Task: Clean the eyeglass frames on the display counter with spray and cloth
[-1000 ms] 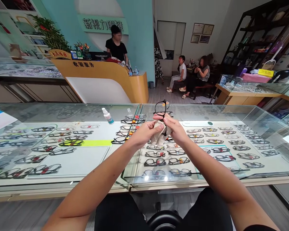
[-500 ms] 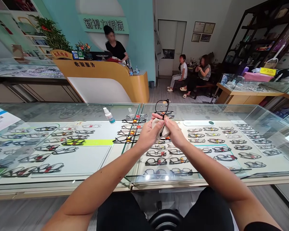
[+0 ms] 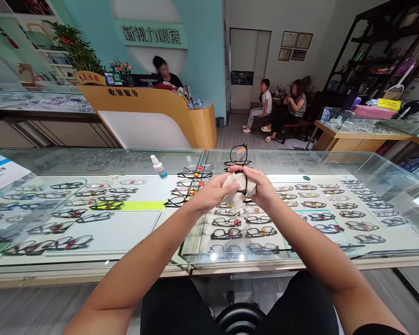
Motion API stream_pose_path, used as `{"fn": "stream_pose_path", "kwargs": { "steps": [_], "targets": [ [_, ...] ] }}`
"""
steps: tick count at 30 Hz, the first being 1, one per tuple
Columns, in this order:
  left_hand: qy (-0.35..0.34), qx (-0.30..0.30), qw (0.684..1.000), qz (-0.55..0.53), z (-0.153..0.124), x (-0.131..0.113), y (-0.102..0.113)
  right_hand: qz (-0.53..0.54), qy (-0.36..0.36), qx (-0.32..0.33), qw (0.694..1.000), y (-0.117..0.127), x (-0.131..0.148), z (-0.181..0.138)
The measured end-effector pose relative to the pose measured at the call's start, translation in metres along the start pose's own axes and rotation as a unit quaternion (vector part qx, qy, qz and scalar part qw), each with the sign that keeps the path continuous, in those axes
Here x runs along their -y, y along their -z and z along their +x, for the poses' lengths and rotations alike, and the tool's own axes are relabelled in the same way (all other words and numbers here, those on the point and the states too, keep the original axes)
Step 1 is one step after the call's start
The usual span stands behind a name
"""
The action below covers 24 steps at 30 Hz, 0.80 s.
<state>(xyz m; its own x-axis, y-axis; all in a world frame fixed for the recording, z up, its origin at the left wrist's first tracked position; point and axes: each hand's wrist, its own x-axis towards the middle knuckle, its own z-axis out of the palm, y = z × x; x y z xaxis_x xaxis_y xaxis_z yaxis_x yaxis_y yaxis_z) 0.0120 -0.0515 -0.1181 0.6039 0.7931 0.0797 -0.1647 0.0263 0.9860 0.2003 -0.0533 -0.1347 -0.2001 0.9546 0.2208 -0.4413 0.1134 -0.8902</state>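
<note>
A pair of black-rimmed eyeglasses (image 3: pixel 239 154) is held upright on end above the glass counter, one lens standing clear above my fingers. My left hand (image 3: pixel 213 191) is closed on a crumpled pale cleaning cloth (image 3: pixel 235 198), which wraps around the lower lens. From the other side, my right hand (image 3: pixel 262 184) grips the eyeglasses, fingers closed, with part of the cloth bunched under it. The fingertips of both hands meet at the middle of the frame. Some of the lower rim is covered by cloth and fingers.
On the glass display counter (image 3: pixel 125 266) stand a white spray bottle (image 3: pixel 158 166) and a small clear cap (image 3: pixel 189 159). Several eyeglasses lie in rows inside. Beyond are a cashier desk (image 3: pixel 143 102) with a person behind it and two seated people.
The eyeglasses have turned and shifted slightly right, and the cloth now spreads over the lower lens. My right hand has moved a little right. The person behind the desk has bent lower.
</note>
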Motion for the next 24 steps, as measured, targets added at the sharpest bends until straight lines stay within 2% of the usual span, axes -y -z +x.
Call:
{"fn": "stream_pose_path", "kwargs": {
  "steps": [4,10,14,17,19,24],
  "targets": [
    [-0.014,-0.025,0.999,0.028,0.001,0.003,-0.002,0.015,0.001,-0.001,1.000,0.000,-0.002,0.001],
    [-0.084,-0.097,0.991,0.048,0.003,0.010,-0.013,-0.008,-0.003,0.008,1.000,-0.006,0.001,-0.004],
    [-0.107,-0.126,0.986,0.026,0.005,0.013,-0.021,-0.093,0.071,0.007,0.993,-0.012,0.004,-0.008],
    [-0.130,-0.152,0.979,0.024,0.007,0.014,-0.020,-0.116,0.103,0.008,0.988,-0.013,0.004,-0.009],
    [-0.117,-0.144,0.982,0.023,0.008,0.015,-0.014,-0.129,0.104,0.003,0.986,-0.011,0.004,-0.008],
    [-0.015,-0.038,0.999,0.018,0.011,0.016,0.010,-0.161,0.090,-0.009,0.983,0.002,0.006,-0.001]
  ]
}}
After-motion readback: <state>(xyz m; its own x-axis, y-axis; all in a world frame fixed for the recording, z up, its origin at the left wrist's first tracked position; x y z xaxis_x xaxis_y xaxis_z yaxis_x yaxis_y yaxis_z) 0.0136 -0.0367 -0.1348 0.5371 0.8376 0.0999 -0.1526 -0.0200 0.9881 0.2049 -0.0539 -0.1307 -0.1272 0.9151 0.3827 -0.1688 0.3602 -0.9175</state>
